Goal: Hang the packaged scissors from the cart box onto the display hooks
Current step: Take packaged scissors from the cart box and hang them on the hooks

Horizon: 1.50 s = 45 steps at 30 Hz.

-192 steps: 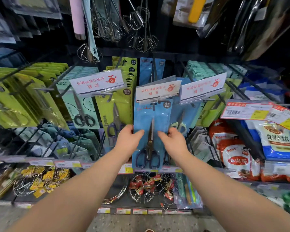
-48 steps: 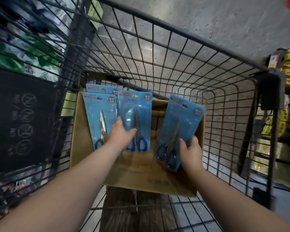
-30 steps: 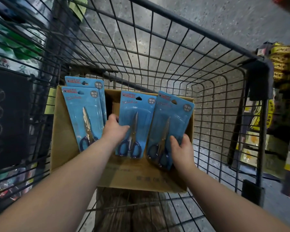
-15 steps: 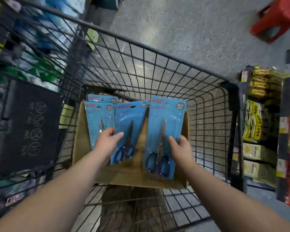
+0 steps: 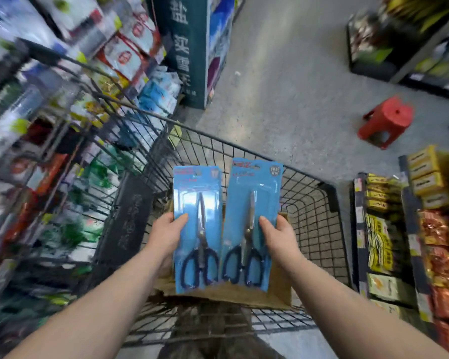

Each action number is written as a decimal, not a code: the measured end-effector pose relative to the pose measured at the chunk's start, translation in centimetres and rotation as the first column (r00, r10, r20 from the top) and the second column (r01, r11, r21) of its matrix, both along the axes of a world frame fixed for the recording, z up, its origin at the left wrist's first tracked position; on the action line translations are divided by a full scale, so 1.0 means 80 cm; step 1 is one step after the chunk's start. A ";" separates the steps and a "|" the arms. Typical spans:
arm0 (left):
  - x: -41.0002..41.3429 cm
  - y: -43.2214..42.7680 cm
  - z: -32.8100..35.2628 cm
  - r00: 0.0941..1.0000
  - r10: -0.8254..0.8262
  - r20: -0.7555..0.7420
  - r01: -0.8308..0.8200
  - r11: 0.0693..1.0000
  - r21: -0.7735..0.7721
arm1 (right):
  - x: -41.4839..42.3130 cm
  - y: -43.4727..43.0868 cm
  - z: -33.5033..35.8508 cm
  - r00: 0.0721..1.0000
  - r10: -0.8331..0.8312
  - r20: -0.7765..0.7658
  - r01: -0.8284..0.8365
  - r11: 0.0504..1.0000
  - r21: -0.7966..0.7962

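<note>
I hold two blue scissors packs upright above the cardboard box point(image 5: 278, 294) in the wire cart point(image 5: 314, 229). My left hand point(image 5: 167, 234) grips the left pack point(image 5: 196, 193) by its left edge, thumb on the front. My right hand point(image 5: 279, 235) grips the right pack point(image 5: 254, 182) by its right edge in the same way. The two packs sit side by side and nearly touch. Each shows dark-handled scissors under clear plastic. They hide most of the box and whatever lies in it. No display hooks are in view.
Blurred shelves of packaged goods point(image 5: 49, 151) line the left. A tall dark green box stack point(image 5: 187, 47) stands at the aisle end. A red stool point(image 5: 386, 120) sits on the grey floor. Shelves of yellow and orange packets point(image 5: 405, 229) stand at the right.
Both hands lifted their packs up out of the box. The view swung up from the cart toward the aisle, and the packs left in the box are hidden.
</note>
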State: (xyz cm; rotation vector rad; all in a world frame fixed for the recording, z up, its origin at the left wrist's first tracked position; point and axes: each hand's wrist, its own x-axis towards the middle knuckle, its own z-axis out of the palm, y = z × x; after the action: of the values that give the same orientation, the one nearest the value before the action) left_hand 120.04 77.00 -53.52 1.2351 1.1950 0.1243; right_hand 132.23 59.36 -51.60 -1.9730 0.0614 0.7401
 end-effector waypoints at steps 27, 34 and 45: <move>-0.188 -0.192 0.161 0.711 0.670 0.215 -0.701 0.699 0.141 | -0.086 -0.036 0.152 0.755 0.651 0.079 -0.645 0.717 0.263; -0.316 -0.233 0.181 0.482 0.818 0.314 -0.876 0.464 0.133 | -0.193 -0.019 0.176 0.566 0.816 0.116 -0.811 0.527 0.253; -0.555 -0.260 0.198 0.250 0.909 0.334 -0.965 0.204 0.166 | -0.452 0.038 0.182 0.309 0.939 0.149 -0.925 0.261 0.277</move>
State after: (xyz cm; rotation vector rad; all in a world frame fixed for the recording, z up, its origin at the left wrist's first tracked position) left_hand 75.62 56.18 -37.69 0.5211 1.6896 1.4352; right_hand 96.08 62.41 -37.01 -1.4979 -1.2869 1.4440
